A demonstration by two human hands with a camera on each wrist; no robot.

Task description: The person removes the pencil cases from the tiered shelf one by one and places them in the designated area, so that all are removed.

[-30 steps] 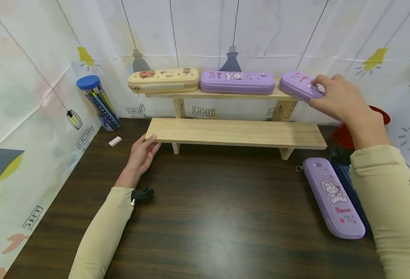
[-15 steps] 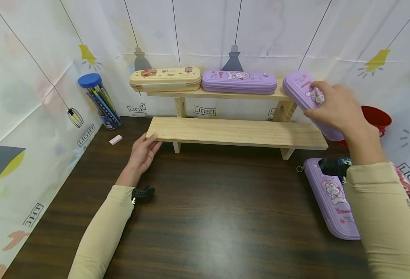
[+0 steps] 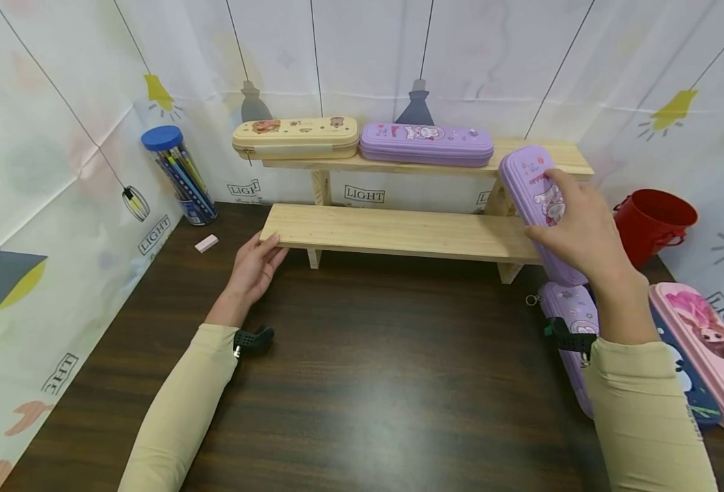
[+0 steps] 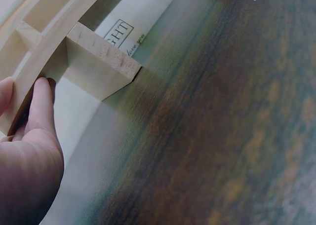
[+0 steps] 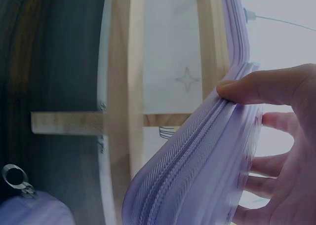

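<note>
My right hand (image 3: 589, 236) holds a purple pencil case (image 3: 529, 179) printed with a cartoon rabbit. The case is tilted, in front of the right end of a two-tier wooden shelf (image 3: 392, 229). In the right wrist view, the thumb lies along the zipper side of the case and the fingers are on the printed side. My left hand (image 3: 251, 270) pinches the front left corner of the lower board, thumb above and fingers beneath. On the upper tier lie a cream pencil case (image 3: 297, 140) and another purple pencil case (image 3: 426, 147), end to end.
At the right stand a red bucket (image 3: 651, 222) and, on the table, a purple case (image 3: 567, 304), a navy case (image 3: 700, 400) and a pink case (image 3: 700, 335). A blue-lidded pencil tub (image 3: 183, 178) and a small eraser (image 3: 206, 243) are at the left.
The held purple case has come off the upper tier's right end, moving down toward me and turning steeper. More of the red bucket and pink case shows. My left hand has kept its place.
</note>
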